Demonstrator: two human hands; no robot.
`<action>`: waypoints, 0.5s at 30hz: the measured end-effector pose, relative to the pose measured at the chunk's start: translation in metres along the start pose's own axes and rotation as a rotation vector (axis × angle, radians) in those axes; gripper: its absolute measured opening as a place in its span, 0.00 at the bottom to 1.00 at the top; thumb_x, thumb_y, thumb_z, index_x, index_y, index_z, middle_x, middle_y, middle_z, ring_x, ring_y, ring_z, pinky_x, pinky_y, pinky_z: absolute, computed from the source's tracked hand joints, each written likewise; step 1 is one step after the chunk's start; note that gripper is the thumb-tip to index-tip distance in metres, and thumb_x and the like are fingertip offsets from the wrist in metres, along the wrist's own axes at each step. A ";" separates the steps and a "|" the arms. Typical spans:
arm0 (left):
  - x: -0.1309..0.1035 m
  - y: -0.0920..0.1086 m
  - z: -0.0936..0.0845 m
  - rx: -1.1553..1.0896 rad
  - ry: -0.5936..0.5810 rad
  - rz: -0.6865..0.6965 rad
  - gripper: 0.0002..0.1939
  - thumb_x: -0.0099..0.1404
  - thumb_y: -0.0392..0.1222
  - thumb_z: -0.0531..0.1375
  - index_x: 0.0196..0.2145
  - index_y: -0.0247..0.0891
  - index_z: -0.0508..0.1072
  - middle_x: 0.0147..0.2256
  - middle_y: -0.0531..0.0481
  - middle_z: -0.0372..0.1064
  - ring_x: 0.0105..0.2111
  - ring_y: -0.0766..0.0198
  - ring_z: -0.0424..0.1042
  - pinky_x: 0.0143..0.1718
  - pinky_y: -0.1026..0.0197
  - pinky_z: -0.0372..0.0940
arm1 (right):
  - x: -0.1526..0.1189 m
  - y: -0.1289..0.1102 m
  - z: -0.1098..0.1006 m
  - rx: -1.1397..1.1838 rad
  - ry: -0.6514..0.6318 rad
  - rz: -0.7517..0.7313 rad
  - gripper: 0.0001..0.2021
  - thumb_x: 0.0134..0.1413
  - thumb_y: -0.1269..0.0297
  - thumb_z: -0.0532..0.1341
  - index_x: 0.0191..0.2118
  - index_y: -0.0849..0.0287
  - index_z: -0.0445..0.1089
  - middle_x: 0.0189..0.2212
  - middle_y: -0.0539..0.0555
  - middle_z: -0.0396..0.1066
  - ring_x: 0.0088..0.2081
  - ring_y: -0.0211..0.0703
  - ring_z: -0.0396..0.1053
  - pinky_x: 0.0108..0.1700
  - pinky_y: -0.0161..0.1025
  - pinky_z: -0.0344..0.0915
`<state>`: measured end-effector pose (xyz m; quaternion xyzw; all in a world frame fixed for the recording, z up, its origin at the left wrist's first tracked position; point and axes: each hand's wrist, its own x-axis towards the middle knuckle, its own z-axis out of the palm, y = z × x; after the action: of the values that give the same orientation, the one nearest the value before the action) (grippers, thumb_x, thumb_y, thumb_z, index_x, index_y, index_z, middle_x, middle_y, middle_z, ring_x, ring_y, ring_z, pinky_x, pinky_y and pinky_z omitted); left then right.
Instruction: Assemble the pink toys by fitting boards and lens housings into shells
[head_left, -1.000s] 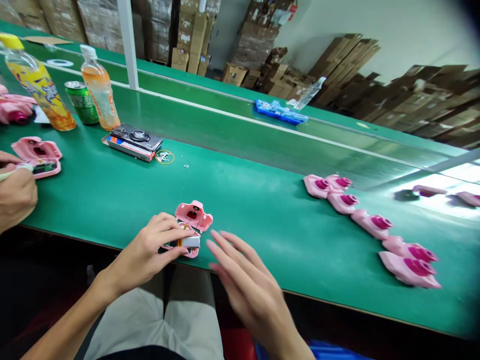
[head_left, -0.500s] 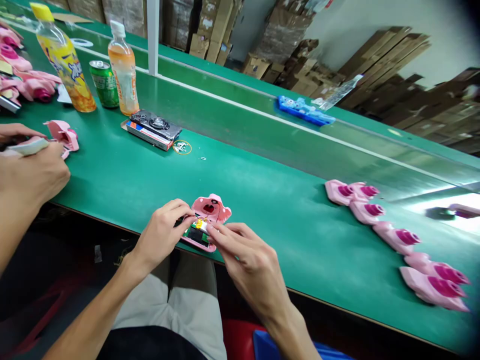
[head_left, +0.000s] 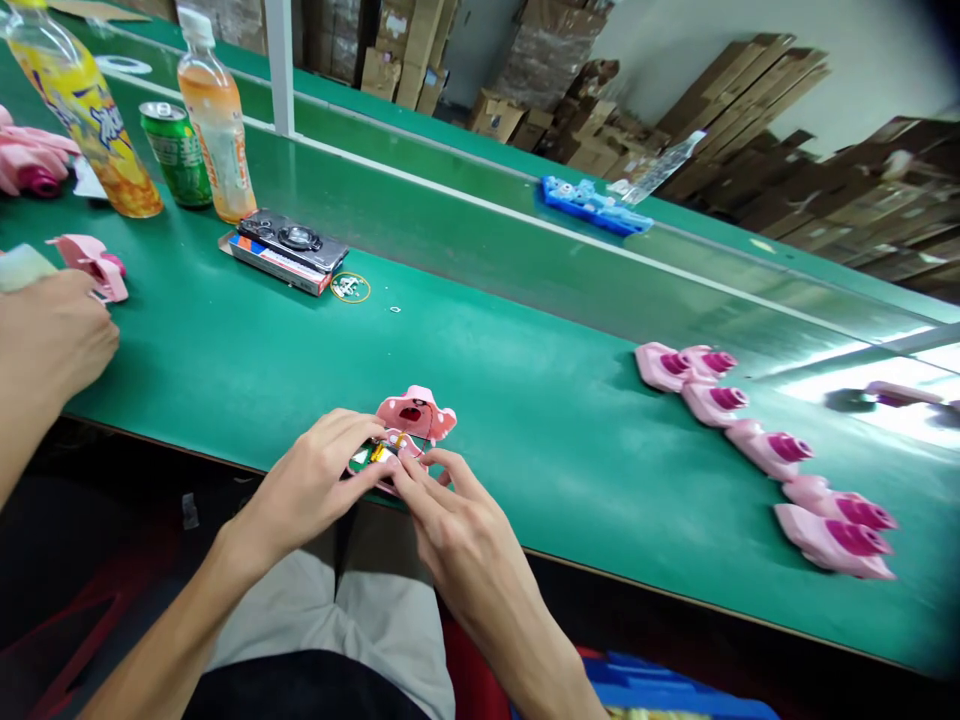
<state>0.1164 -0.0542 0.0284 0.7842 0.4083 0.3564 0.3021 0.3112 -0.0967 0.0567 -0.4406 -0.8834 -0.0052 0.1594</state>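
Observation:
A small pink toy camera case lies opened at the table's near edge. Its lifted shell half (head_left: 437, 422) has a dark red recess inside, and thin wires run from it to the lower half. In that lower half are a green circuit board (head_left: 358, 458) and a small white part with yellow tape (head_left: 382, 454), like a battery. My left hand (head_left: 319, 470) is closed around the case's left side, thumb against the white part. My right hand (head_left: 454, 515) has its fingertips pressed together on the same part from the right. Fingers hide much of the lower half.
Pink toy cameras (head_left: 769, 450) form a row at right. A dark device on a box (head_left: 289, 250), a ring of tiny white pieces (head_left: 350, 288), a green can (head_left: 176, 155) and bottles (head_left: 217, 120) stand farther back. A co-worker's hand (head_left: 56, 325) works at far left beside another pink shell (head_left: 94, 265).
The white part with yellow tape has gone lower and left over the circuit board, and my fingers now cover more of the case. My right hand has shifted left. The view has turned slightly.

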 end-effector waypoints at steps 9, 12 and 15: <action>-0.009 -0.010 -0.012 0.208 -0.179 0.224 0.21 0.75 0.41 0.54 0.64 0.47 0.65 0.59 0.42 0.65 0.58 0.53 0.65 0.57 0.48 0.68 | -0.026 -0.003 0.032 -0.019 0.452 0.066 0.11 0.62 0.73 0.64 0.48 0.56 0.77 0.43 0.53 0.82 0.40 0.47 0.73 0.38 0.44 0.72; -0.011 -0.011 -0.006 0.292 -0.158 0.253 0.21 0.72 0.40 0.58 0.61 0.48 0.67 0.57 0.43 0.66 0.57 0.50 0.65 0.55 0.46 0.69 | -0.011 0.023 0.009 0.095 0.580 0.131 0.09 0.67 0.67 0.60 0.36 0.54 0.77 0.31 0.51 0.81 0.31 0.43 0.72 0.36 0.43 0.69; -0.011 -0.007 0.002 0.379 -0.121 0.251 0.20 0.70 0.40 0.62 0.58 0.50 0.71 0.56 0.43 0.66 0.54 0.48 0.66 0.53 0.44 0.69 | 0.046 0.056 -0.024 0.129 0.293 0.363 0.24 0.71 0.54 0.53 0.26 0.56 0.75 0.22 0.54 0.75 0.27 0.44 0.71 0.34 0.43 0.66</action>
<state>0.1108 -0.0601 0.0182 0.8914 0.3485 0.2606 0.1267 0.3359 -0.0304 0.0847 -0.5757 -0.7557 0.0159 0.3119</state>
